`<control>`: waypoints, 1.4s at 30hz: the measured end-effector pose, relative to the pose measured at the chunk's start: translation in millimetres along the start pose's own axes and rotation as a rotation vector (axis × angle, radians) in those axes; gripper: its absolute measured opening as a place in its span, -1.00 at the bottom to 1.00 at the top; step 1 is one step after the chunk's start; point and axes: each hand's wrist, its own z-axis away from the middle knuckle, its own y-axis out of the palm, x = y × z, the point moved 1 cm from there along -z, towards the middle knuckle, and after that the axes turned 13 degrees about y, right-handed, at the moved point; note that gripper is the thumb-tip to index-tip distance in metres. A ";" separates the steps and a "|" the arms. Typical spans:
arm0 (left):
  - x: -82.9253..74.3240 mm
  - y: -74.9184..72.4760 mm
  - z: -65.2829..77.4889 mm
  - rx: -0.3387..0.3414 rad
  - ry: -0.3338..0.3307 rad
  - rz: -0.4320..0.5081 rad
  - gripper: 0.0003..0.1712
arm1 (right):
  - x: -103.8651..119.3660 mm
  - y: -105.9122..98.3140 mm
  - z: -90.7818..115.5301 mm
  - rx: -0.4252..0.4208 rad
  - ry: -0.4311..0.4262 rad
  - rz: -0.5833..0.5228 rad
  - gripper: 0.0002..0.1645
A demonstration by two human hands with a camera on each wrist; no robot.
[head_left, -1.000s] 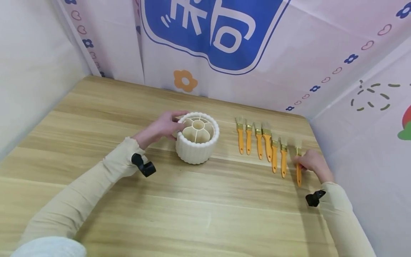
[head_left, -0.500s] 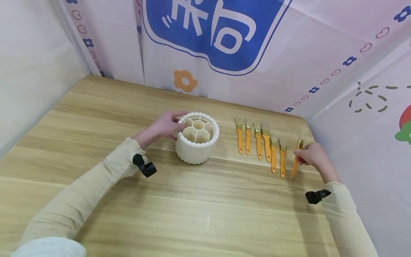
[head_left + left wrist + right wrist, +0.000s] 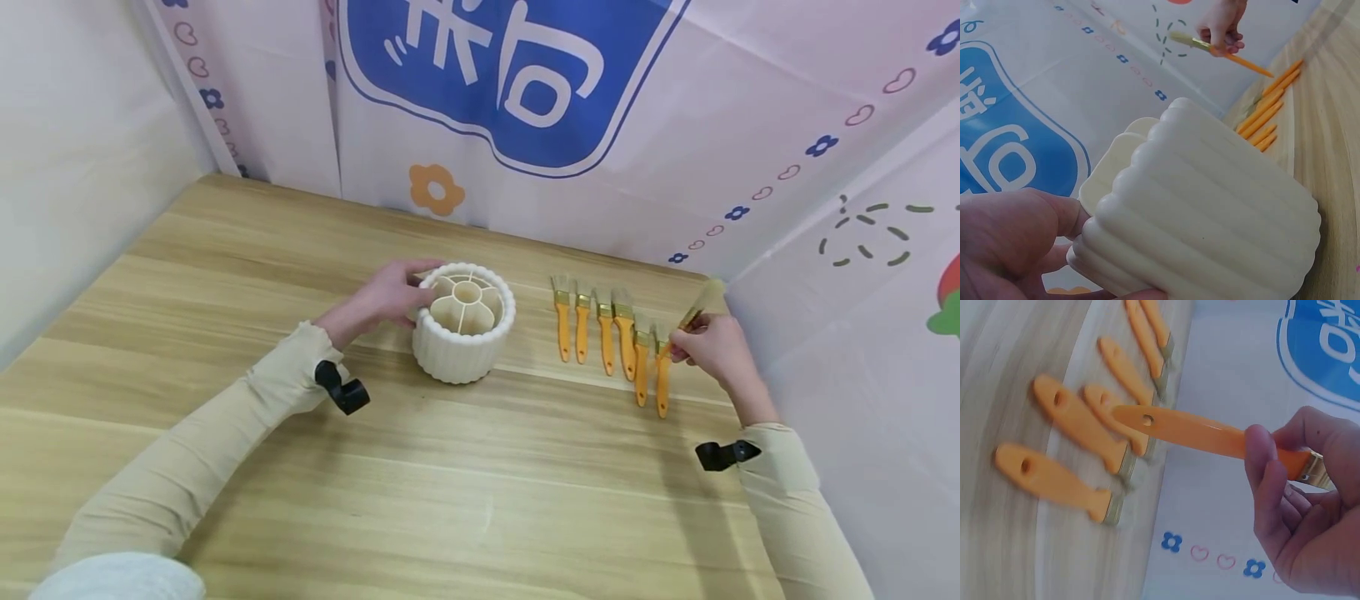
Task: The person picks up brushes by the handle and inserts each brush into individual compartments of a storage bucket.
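Observation:
My left hand [image 3: 386, 293] grips the rim of a white ribbed round holder [image 3: 459, 357], thumb over the inside edge and fingers along the outer wall. Flower-shaped compartments [image 3: 467, 293] fill the holder, which stands upright on the table. My right hand [image 3: 712, 346] pinches a paintbrush [image 3: 1204, 432] by its orange handle near the metal ferrule. This brush is held above the table, bristles up and away, handle end pointing down toward the holder side. Several similar brushes [image 3: 606, 337] lie in a row just left of the right hand, bristles toward the back.
The wooden table [image 3: 420, 492] ends at a printed cloth backdrop [image 3: 645, 167] behind and at a white side wall [image 3: 840, 333] close to the right hand. Another white wall [image 3: 75, 167] borders the left.
My right hand has picked the rightmost brush up off the table, tilted it and carried it left and back, over the end of the row. The left hand stays on the holder.

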 end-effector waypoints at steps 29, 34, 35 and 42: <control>-2.6 1.2 3.8 -0.023 0.008 0.001 -0.29 | 87.7 30.7 23.4 -0.059 -0.209 -0.170 -0.75; -3.0 1.3 3.6 -0.023 0.000 -0.008 -0.29 | 105.9 33.9 28.9 -0.058 -0.264 -0.200 -0.76; -3.2 1.3 3.6 -0.024 0.000 -0.012 -0.29 | 109.8 34.8 30.2 -0.054 -0.280 -0.213 -0.77; -2.7 1.9 3.6 -0.031 -0.013 -0.011 -0.30 | 136.1 41.0 43.2 -0.026 -0.382 -0.300 -0.80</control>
